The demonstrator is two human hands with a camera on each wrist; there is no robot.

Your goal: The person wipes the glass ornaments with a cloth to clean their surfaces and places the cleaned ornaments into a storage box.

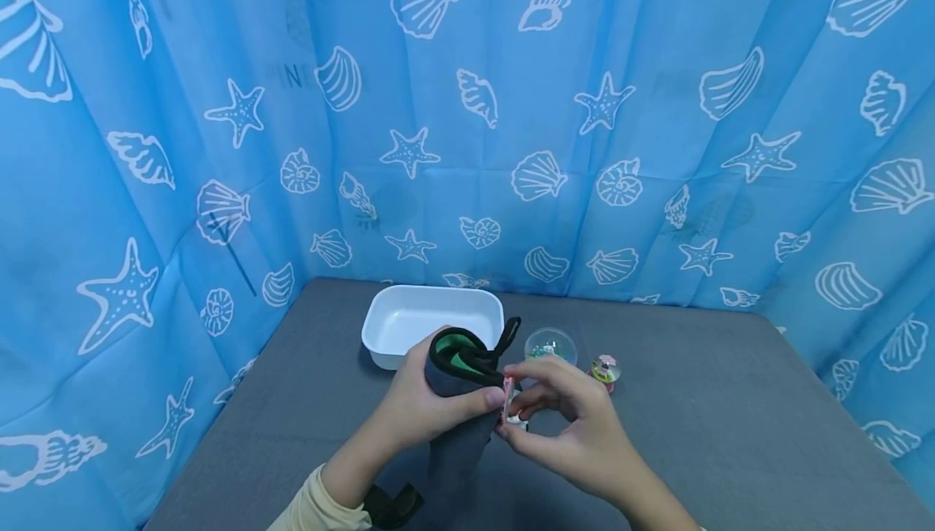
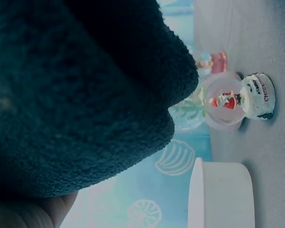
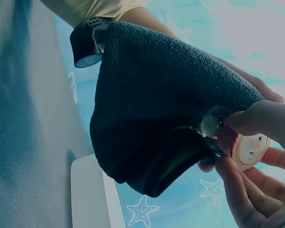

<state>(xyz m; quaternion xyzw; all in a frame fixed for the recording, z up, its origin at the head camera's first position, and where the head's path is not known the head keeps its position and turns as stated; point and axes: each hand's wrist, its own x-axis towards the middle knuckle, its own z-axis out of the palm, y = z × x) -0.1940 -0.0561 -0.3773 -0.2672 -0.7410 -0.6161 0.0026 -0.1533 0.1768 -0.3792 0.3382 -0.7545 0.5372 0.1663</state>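
My left hand (image 1: 420, 401) grips a dark grey cloth (image 1: 467, 438) with a green inner side, black edging and a black loop. The cloth hangs down below that hand. Between its thumb and fingertips, my right hand (image 1: 573, 413) holds a small snow globe (image 3: 211, 124) by its pink-rimmed base (image 3: 251, 149). The clear ball touches the cloth and is partly hidden by it. In the right wrist view the base's pale underside faces the camera. The cloth (image 2: 95, 95) fills much of the left wrist view, where only part of the left hand (image 2: 33, 211) shows.
A white tub (image 1: 372, 328) stands behind the left hand. Beyond the right hand are a clear round object (image 1: 549, 344) with green bits and a small snow globe (image 1: 605, 369). The left wrist view shows a snow globe with a white lettered base (image 2: 260, 97). Blue shell-patterned curtains (image 1: 511, 109) enclose the grey table (image 1: 730, 417).
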